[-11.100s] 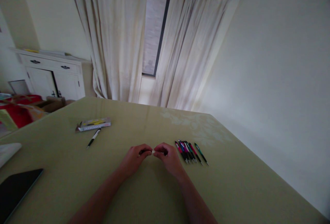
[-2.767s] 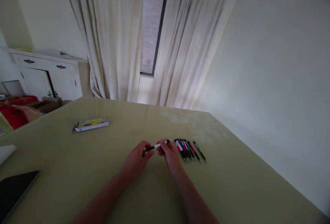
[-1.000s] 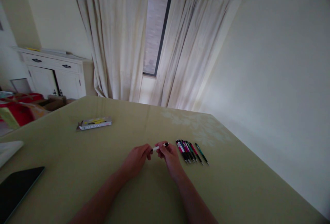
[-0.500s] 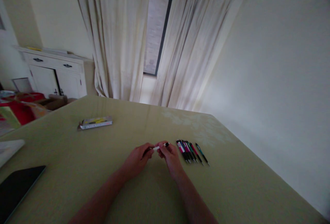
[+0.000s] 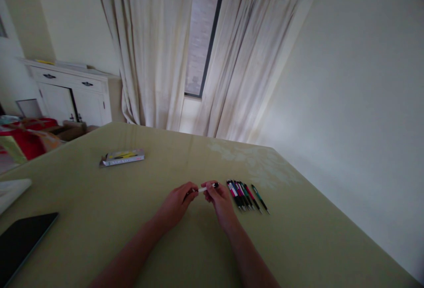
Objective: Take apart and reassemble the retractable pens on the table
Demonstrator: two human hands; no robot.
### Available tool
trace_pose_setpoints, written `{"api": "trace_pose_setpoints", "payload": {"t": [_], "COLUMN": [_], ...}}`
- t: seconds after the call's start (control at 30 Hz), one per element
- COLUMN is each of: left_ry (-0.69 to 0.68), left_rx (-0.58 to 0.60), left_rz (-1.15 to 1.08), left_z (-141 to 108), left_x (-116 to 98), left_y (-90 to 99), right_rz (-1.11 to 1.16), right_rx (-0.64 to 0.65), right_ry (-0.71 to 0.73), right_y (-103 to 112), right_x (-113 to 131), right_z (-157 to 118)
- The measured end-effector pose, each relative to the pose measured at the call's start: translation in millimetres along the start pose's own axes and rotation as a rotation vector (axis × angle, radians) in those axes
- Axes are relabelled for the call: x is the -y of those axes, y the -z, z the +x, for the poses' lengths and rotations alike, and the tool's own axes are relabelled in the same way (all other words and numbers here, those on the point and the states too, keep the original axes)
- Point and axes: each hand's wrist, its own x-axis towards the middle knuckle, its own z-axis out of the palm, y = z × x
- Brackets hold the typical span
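Head view: our white-and-black pen (image 5: 202, 189) is between our hands above the table (image 5: 198, 244), its white barrel partly exposed. Our left hand (image 5: 175, 204) is nearly closed around one end; our right hand (image 5: 221, 199) pinches near the other, a black end poking past the fingers. Held at both ends, the pen probably stays steady while either hand works it.

At three o'clock from our hands lie the grouped pens (image 5: 241, 195), roughly parallel, tips towards us, perhaps for easy counting; a green pen (image 5: 260, 198) sits slightly apart on their far side. The box (image 5: 124, 161) lies at ten o'clock, a dark tablet (image 5: 24, 239) between eight and nine.

In the earliest frame, a similar pen lay beside the box, likely the one we now hold.
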Motion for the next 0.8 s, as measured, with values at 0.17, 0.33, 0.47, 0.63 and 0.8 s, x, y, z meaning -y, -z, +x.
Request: {"api": "trace_pose_setpoints", "payload": {"t": [0.17, 0.33, 0.47, 0.63, 0.8], "left_ry": [-0.082, -0.093, -0.074, -0.047, 0.008], "left_rx": [-0.075, -0.153, -0.139, -0.114, -0.159], "left_rz": [0.111, 0.244, 0.306, 0.279, 0.205], "left_z": [3, 6, 5, 5, 6], "left_x": [11, 22, 21, 18, 16], "left_y": [3.1, 11.8, 15.7, 14.3, 14.2], "right_rz": [-0.125, -0.283, -0.479, -0.486, -0.417], "right_rx": [-0.027, 0.073, 0.060, 0.024, -0.030], "right_ry": [0.014, 0.029, 0.073, 0.102, 0.084], "right_y": [3, 9, 11, 9, 12], "right_x": [5, 2, -7, -6, -4], "right_z": [3, 6, 5, 4, 7]}}
